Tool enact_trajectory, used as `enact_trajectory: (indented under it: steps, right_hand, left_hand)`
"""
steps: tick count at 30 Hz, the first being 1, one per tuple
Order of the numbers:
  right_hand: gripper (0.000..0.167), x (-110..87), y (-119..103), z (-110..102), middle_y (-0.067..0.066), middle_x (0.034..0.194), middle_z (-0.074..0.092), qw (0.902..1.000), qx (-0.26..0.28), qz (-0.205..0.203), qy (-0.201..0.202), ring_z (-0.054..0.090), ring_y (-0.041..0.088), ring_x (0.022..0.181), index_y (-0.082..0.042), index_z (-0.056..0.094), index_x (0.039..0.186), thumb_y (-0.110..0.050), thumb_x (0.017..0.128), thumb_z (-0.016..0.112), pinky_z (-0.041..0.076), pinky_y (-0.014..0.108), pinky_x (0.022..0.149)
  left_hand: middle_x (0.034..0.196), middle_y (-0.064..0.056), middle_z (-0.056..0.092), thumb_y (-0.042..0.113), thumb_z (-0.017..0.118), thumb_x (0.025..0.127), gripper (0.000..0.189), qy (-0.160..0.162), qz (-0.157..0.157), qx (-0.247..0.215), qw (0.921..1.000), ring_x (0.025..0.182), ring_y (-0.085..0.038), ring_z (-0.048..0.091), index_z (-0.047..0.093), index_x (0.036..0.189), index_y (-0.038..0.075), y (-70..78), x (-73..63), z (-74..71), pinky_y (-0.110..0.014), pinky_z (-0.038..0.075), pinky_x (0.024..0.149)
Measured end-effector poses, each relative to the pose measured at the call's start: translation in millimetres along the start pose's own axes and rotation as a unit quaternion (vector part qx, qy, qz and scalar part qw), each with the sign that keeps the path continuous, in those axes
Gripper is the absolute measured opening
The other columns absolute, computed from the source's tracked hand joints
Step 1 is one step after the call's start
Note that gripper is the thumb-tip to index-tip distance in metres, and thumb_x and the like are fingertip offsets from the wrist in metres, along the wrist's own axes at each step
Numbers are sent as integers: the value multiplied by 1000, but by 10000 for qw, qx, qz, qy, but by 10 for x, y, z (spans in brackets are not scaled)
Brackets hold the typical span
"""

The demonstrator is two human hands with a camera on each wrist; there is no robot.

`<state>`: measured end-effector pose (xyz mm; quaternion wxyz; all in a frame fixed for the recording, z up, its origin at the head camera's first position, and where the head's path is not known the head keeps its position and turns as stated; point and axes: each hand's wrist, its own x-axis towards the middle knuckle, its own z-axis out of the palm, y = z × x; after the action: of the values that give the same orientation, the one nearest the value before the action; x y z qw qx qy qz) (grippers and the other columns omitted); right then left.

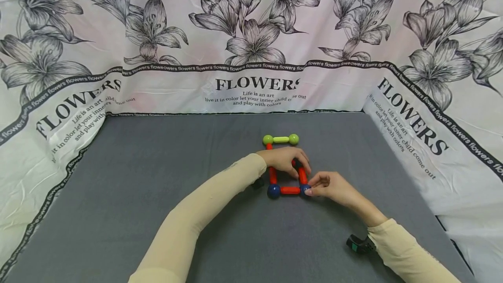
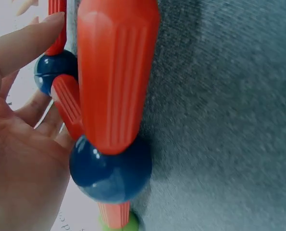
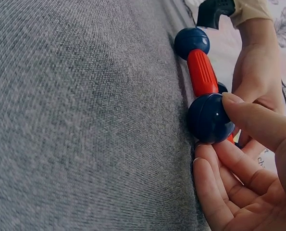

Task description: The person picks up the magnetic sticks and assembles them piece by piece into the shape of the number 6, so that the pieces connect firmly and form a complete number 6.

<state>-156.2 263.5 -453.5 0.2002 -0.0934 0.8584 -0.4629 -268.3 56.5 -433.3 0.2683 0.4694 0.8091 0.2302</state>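
Note:
Red magnetic rods and blue balls form a closed frame on the grey table. My right hand pinches the near right blue ball between thumb and fingertips. From that ball a red rod runs left to another blue ball. Reaching over the frame, my left hand grips the right-side red rod, its thumb across the rod in the left wrist view. Beside this hand, a blue ball and a crossing red rod show. The frame's far part is partly hidden under the left hand.
Beyond the frame, a red rod leads to a green ball, joined by a light green rod to a second green ball. A flower-printed cloth stands around the grey table.

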Motion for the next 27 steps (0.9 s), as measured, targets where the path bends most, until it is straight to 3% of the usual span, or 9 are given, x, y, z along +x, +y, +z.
enact_trajectory:
  steps: [4,8,10,13,16,18,22,27]
  right_hand:
    - [33,1,7,6,9,92,73,10000,3,-6,10,68,12,79,-1,67,104,-26,86,78,54,26,72]
    - [33,9,8,11,8,90,73,10000,-21,-7,39,68,12,78,-1,67,103,-26,85,78,53,25,70]
    - [33,11,5,9,8,89,72,10000,-18,1,45,68,11,77,-1,67,103,-26,85,78,53,25,70]
    - [34,12,1,4,8,89,72,10000,5,8,34,67,11,77,-1,67,104,-26,85,79,53,25,70]
    - [35,12,3,-1,9,90,71,10000,37,18,37,66,11,77,0,66,104,-25,84,80,53,24,69]
    - [35,12,5,-3,9,90,70,10000,59,8,54,65,11,77,0,66,104,-25,83,80,53,24,69]
    - [36,11,7,-6,9,90,69,9999,96,16,58,65,11,77,0,65,105,-24,83,81,52,24,69]
    - [38,10,-3,-5,9,90,69,9999,105,61,54,64,12,78,0,65,105,-26,83,81,52,24,69]
  left_hand:
    - [141,0,57,15,74,89,34,329,114,-206,9992,135,-14,49,71,122,20,-42,-60,-27,-28,39,115]
    - [131,-3,64,12,71,91,31,1063,174,-535,9927,128,-16,56,71,122,14,-103,-144,-78,-28,46,110]
    - [126,-5,65,12,70,92,29,1583,42,-628,9854,124,-20,59,71,121,12,-141,-198,-119,-31,48,108]
    - [123,-8,61,14,69,93,28,2397,-393,-535,9686,118,-24,60,70,121,12,-218,-279,-187,-35,50,103]
    - [123,-12,57,17,70,93,32,2920,-917,-436,9510,114,-27,60,68,124,12,-305,-344,-233,-38,52,98]
    - [123,-13,55,21,69,93,35,3082,-1303,-375,9416,112,-28,60,66,127,12,-370,-374,-240,-38,53,96]
    - [122,-11,57,28,68,95,36,3081,-2006,-260,9296,109,-25,57,65,127,13,-494,-405,-204,-38,51,94]
    - [122,-9,63,28,65,96,33,3032,-2250,-350,9253,112,-24,58,67,126,14,-583,-397,-164,-39,50,98]
